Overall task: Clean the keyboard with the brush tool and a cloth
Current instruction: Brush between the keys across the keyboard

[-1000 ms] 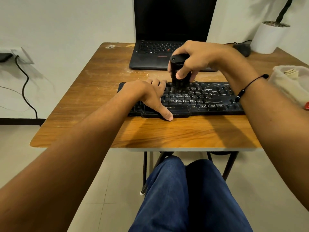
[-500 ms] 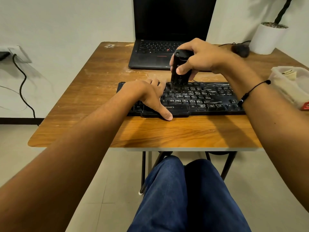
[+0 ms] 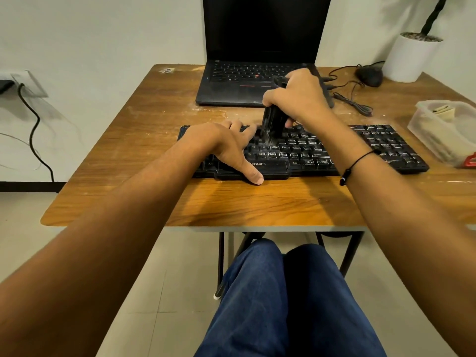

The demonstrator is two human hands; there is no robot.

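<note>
The keyboard (image 3: 322,153), steadied by the flat left hand (image 3: 226,145), is being brushed mid-board with the brush tool (image 3: 273,123) clamped in the right hand (image 3: 296,96); dusty right-side keys and cloth wiping are seemingly remaining.

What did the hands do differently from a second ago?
The right hand drew the brush tool a little toward the left hand, bristles on the keys throughout. The left hand stayed flat on the keyboard, which did not shift.
</note>
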